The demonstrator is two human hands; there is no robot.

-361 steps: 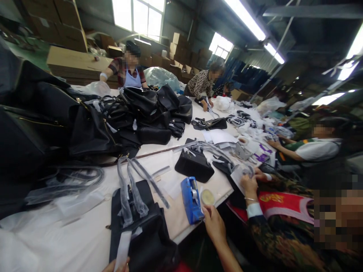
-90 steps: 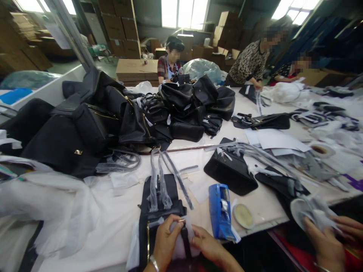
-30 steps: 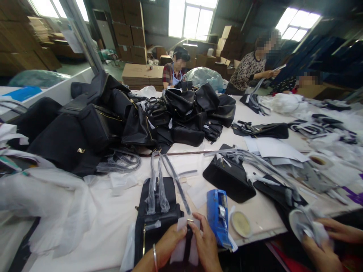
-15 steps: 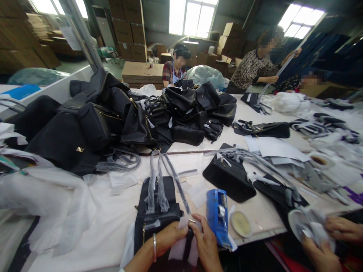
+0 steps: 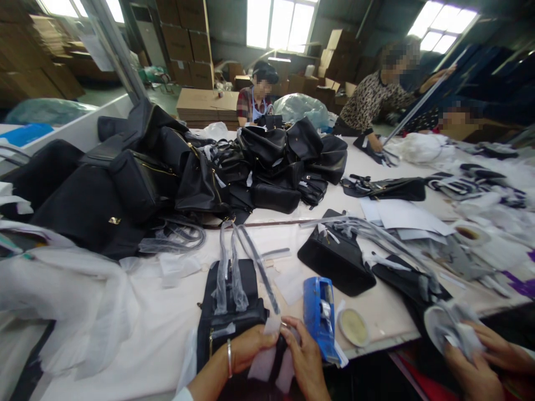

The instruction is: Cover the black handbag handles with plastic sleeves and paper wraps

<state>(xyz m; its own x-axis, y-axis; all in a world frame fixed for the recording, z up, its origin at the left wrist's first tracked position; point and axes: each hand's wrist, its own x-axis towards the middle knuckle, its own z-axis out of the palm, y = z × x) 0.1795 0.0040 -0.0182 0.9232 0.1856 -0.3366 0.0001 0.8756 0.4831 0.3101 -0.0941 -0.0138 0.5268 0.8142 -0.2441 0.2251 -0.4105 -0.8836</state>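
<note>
A black handbag point(image 5: 228, 328) lies at the near table edge, its straps wrapped in clear plastic. My left hand point(image 5: 249, 346) and my right hand point(image 5: 304, 360) meet over its near right corner. Both pinch a white foam sheet point(image 5: 267, 362) folded around a black strap with a small metal ring. My left wrist wears a bangle. A blue tape dispenser point(image 5: 320, 317) stands just right of my right hand, with a tape roll point(image 5: 353, 327) beside it.
A big heap of black bags point(image 5: 175, 167) fills the table's left and middle. Another black bag point(image 5: 336, 256) lies right of centre. A co-worker's hands point(image 5: 476, 356) work at the lower right. Other people work along the far side. White wrapping point(image 5: 62, 301) is piled at left.
My hands stay on the foam sheet at the bag's corner, with fingers shifting slightly along the strap. Twelve seconds ago my right hand was at the tape dispenser. A far co-worker has raised a long strip.
</note>
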